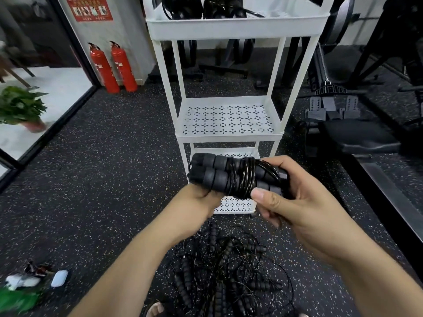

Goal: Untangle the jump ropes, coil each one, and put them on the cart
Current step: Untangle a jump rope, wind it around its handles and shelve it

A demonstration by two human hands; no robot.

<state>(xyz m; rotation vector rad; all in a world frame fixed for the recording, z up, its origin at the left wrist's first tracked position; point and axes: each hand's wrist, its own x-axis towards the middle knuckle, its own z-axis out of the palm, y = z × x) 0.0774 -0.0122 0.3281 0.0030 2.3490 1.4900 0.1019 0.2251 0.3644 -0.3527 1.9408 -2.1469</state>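
Observation:
A black jump rope [231,173] is held in front of me, its two foam handles side by side with the thin cord wound around their middle. My left hand [201,200] grips the handles from below. My right hand [295,200] holds the right end, thumb pressed on the cord. Below, a tangled pile of black jump ropes [226,268] lies on the floor. The white three-tier cart [231,30] stands just behind, with two coiled black ropes [203,6] on its top shelf.
Two red fire extinguishers [112,67] stand by the wall at the left. A potted plant [21,107] sits at far left. Black gym machines [348,110] crowd the right side. Small items, one a white case [59,278], lie on the speckled floor at lower left.

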